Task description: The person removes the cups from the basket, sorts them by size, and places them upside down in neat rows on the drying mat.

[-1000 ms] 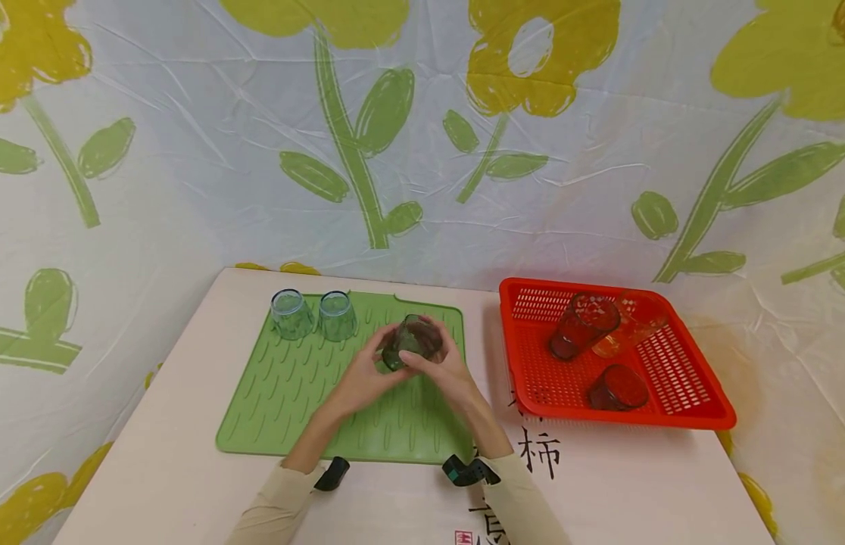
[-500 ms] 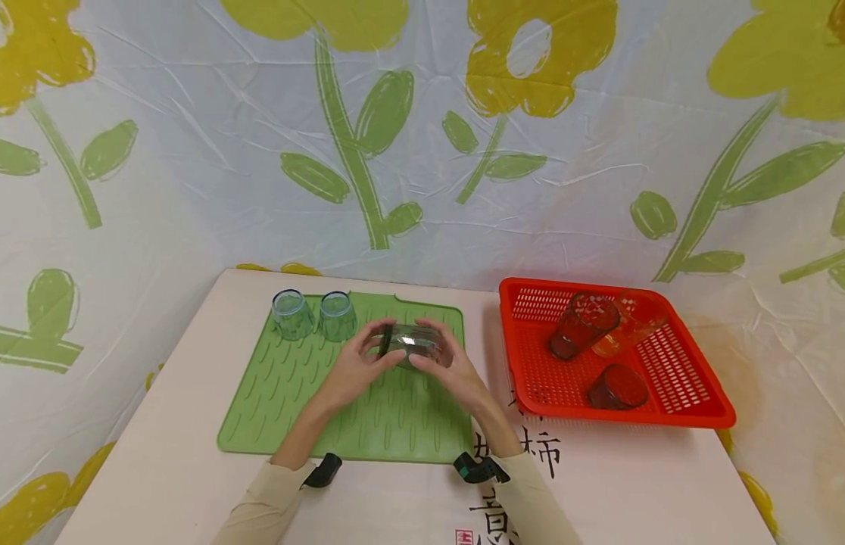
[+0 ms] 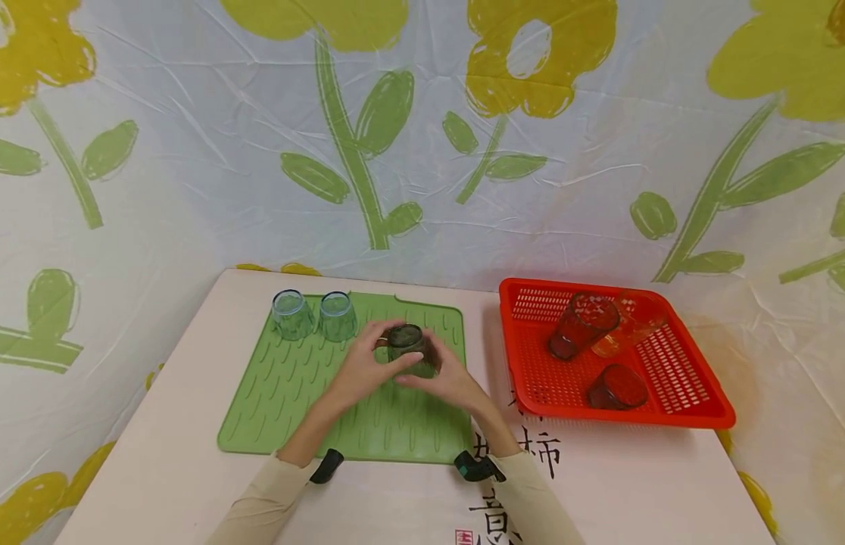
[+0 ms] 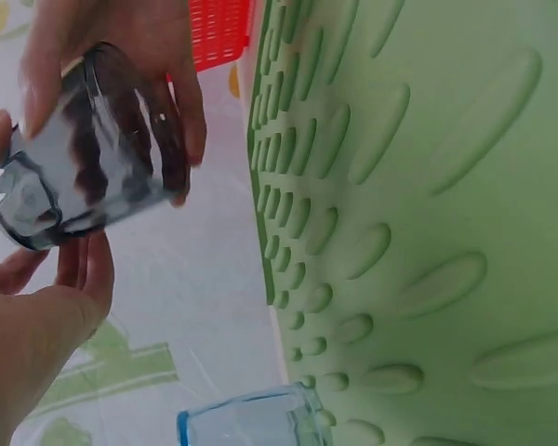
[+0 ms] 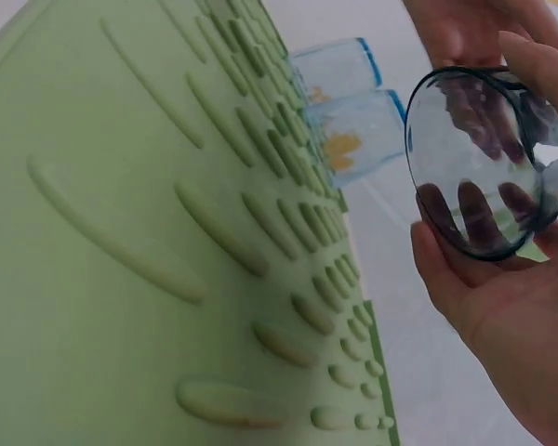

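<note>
Both hands hold a smoky grey drinking glass (image 3: 405, 341) above the green drying mat (image 3: 279, 401). My left hand (image 3: 363, 369) grips its left side, thumb across the front. On the other side, my right hand (image 3: 453, 381) has its fingers around the glass. In the left wrist view, the thick base of the grey glass (image 4: 84, 158) points away from the mat. The right wrist view shows its open rim facing the mat. Two light blue glasses, one at the corner (image 3: 292, 315) and one beside it (image 3: 337, 316), stand at the mat's back left.
A red plastic basket (image 3: 620, 418) sits on the table to the right. Inside are a tall dark glass (image 3: 583, 325), a clear glass (image 3: 630, 324) and a short dark glass (image 3: 618, 387). Flowered cloth (image 3: 422, 189) hangs behind the table.
The grey glass has turned between my hands, from lying sideways half a second ago to base up now. The blue glasses and the basket have stayed put.
</note>
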Action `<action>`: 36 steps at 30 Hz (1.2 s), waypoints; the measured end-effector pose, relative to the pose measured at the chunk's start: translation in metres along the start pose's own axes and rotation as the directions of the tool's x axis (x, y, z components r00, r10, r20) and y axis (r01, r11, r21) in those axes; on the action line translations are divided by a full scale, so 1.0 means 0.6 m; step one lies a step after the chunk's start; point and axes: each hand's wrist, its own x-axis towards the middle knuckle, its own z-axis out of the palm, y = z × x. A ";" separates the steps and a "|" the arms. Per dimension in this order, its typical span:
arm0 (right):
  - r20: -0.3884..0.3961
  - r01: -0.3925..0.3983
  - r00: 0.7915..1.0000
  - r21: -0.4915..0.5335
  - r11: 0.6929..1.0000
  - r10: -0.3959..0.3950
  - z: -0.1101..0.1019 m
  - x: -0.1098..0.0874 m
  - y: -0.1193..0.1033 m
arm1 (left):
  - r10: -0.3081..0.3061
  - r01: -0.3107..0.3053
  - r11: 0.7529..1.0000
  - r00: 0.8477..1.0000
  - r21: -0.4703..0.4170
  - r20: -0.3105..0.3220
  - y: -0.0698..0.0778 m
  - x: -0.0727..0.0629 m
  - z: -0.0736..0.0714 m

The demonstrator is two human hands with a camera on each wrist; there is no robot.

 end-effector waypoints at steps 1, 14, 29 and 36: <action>-0.002 0.010 1.000 -0.019 1.000 -0.010 0.002 0.001 0.001 | 0.007 -0.007 1.000 1.000 0.028 0.000 0.002 0.001 0.001; -0.037 0.018 0.999 -0.076 0.997 -0.021 0.014 0.017 -0.010 | 0.039 -0.042 0.995 0.998 0.090 0.040 -0.008 0.000 -0.018; -0.165 -0.081 0.985 -0.152 0.985 0.056 0.009 0.055 0.019 | 0.079 -0.075 0.980 0.997 0.185 -0.017 -0.059 -0.022 -0.087; -0.183 -0.103 0.980 -0.168 0.980 0.071 0.006 0.074 0.028 | 0.077 -0.066 0.976 0.996 0.208 -0.043 -0.088 -0.038 -0.124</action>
